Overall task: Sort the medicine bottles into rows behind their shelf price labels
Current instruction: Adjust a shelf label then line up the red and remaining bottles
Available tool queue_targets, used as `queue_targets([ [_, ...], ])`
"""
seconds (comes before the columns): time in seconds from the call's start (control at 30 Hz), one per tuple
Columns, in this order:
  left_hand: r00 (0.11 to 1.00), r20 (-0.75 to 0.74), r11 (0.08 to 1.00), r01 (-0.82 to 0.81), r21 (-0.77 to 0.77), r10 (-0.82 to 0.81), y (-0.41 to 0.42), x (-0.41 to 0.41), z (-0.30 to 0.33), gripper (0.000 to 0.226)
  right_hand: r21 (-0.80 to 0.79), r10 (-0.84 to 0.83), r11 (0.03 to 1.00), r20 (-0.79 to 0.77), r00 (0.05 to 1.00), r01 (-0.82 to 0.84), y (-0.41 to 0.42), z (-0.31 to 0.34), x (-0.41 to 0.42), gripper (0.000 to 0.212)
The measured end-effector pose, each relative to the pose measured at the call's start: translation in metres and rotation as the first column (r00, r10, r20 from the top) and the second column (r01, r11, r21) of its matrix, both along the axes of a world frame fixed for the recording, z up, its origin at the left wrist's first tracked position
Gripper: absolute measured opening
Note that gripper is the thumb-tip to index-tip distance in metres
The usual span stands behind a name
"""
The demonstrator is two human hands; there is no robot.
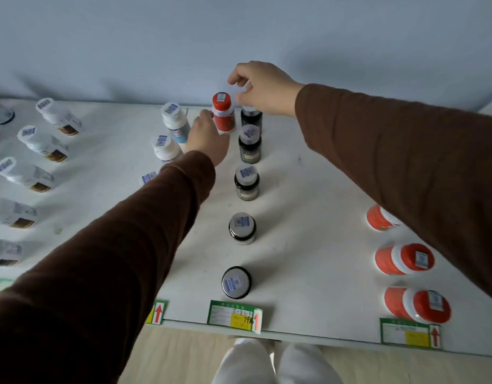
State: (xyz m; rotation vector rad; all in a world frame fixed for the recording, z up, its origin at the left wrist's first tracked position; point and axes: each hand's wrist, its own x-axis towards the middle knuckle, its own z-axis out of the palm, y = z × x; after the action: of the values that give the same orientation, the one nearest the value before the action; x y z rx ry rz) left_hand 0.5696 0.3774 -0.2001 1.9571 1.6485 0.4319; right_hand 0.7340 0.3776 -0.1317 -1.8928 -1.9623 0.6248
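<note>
Red bottle (224,112) upright, left hand (207,135) grip touching; right hand (260,88) above.

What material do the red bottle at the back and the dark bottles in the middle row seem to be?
Red bottle: probably opaque plastic, with an even matte colour and a soft sheen. Dark bottles: glass or tinted plastic, with glossy, slightly see-through walls; their pale caps look plastic.

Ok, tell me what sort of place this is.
Probably a mock pharmacy shelf set up on a white table: price labels along the front edge, barcoded medicine bottles in rows behind them, plain wall behind.
</note>
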Motion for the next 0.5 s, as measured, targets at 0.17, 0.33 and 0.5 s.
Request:
queue_targets([
  [0.17, 0.996, 0.025, 0.994, -0.085, -0.067, 0.087, 0.023, 0.007, -0.027, 0.063, -0.064, 0.076, 0.996, 0.110, 0.991, -0.070, 0.031, -0.020, -0.013, 0.048],
  [0.33, 0.980, 0.100, 0.984, -0.166, -0.063, 0.172, 0.038, 0.014, -0.049, 0.063, -0.085, 0.134, 0.989, 0.152, 0.979, -0.123, 0.052, -0.035, -0.020, 0.051],
  [0.5, 0.981, 0.063, 0.983, -0.183, 0.018, 0.181, 0.049, 0.020, -0.060, 0.049, -0.071, 0.162, 0.986, 0.169, 0.972, -0.152, 0.060, -0.043, -0.021, 0.043],
])
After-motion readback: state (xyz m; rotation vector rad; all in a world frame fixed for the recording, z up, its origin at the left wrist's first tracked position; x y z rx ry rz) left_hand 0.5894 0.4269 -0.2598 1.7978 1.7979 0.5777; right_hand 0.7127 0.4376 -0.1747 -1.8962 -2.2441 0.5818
